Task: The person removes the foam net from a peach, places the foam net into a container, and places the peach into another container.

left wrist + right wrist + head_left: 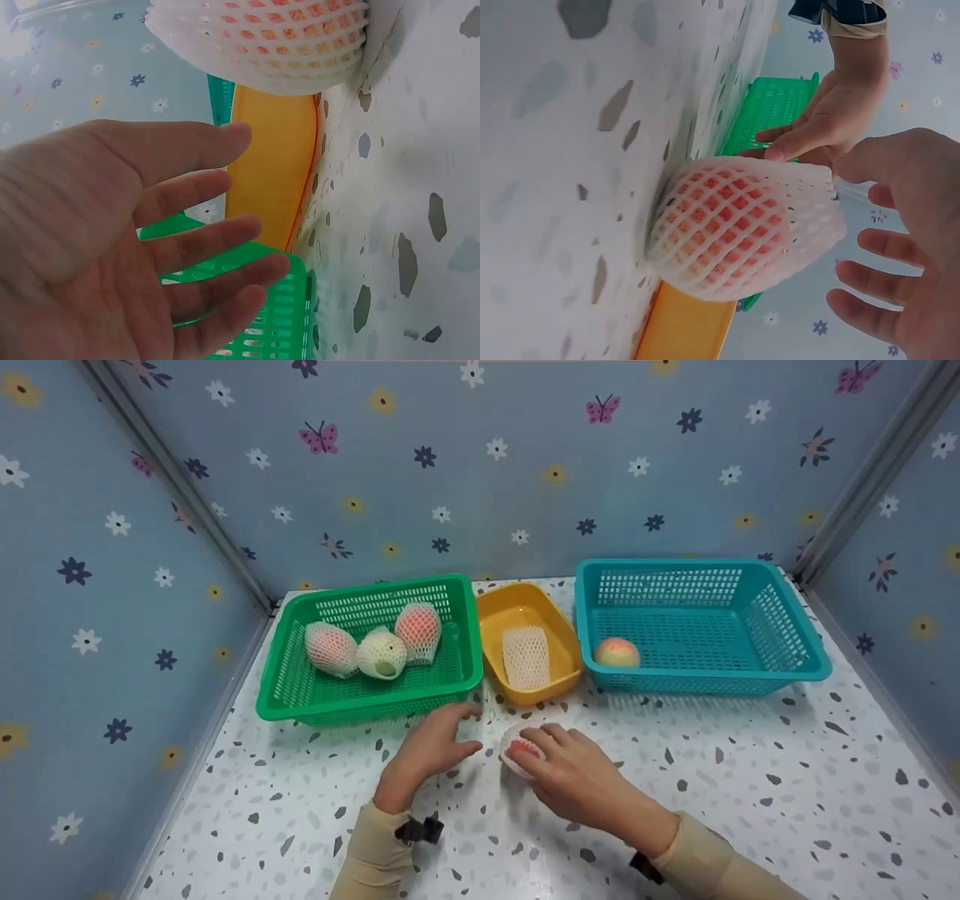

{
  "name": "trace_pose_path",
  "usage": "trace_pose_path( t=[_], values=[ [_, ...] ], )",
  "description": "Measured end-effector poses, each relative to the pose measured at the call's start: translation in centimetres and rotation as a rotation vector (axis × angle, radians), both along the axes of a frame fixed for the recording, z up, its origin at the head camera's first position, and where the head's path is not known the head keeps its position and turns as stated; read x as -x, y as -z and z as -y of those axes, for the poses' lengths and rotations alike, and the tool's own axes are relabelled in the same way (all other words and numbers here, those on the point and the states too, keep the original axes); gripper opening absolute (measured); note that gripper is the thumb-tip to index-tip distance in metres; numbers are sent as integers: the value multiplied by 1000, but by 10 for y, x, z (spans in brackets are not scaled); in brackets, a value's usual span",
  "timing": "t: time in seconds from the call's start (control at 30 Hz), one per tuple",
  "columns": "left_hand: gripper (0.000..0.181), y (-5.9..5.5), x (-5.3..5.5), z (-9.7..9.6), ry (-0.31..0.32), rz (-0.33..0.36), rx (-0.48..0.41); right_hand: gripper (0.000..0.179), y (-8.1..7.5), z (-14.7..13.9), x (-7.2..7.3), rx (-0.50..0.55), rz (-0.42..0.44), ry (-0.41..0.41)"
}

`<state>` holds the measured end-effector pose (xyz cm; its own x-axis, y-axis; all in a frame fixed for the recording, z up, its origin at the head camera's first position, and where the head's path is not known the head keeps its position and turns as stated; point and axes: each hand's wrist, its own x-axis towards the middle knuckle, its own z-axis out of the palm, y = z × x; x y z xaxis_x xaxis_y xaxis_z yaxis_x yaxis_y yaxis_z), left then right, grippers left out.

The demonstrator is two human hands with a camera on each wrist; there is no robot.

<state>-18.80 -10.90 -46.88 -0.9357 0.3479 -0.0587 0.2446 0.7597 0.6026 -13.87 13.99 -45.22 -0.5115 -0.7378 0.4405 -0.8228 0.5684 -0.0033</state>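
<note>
A peach in a white foam net stands on the speckled table, with the net's loose end upward in the right wrist view. My right hand is over and beside it, fingers spread and loosely bent; its thumb is at the net's upper edge, and whether it touches cannot be told. To the left, my left hand is held apart from the peach, holding nothing. Its fingers are extended and slightly bent in the left wrist view.
Behind the left hand is a green basket with three net-wrapped fruits. A yellow bin in the middle contains an empty foam net. At right, a teal basket holds a bare peach. Flowered walls surround the table.
</note>
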Motion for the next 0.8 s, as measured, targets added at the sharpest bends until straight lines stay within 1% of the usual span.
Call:
trace_pose_path(
  t=[0.07,0.17,0.33,0.4,0.5,0.63,0.73,0.8],
  values=[
    [48,1,1,0,-8,7,5,37,-1,6,4,-34,-15,-10],
    [49,2,1,0,-15,22,3,31,-2,11,8,-85,-4,-19],
    [48,3,0,1,-20,44,15,26,0,17,12,-152,9,-20],
    [47,3,0,1,-14,39,21,25,2,18,15,-158,-1,-19],
    [47,3,1,1,5,25,15,29,5,21,21,-156,-25,-8],
    [45,3,1,1,23,18,12,23,6,24,30,-145,-41,19],
    [45,3,1,1,29,27,6,14,6,25,36,-130,-16,47],
    [44,3,1,0,31,33,2,14,5,24,40,-120,24,72]
  ],
)
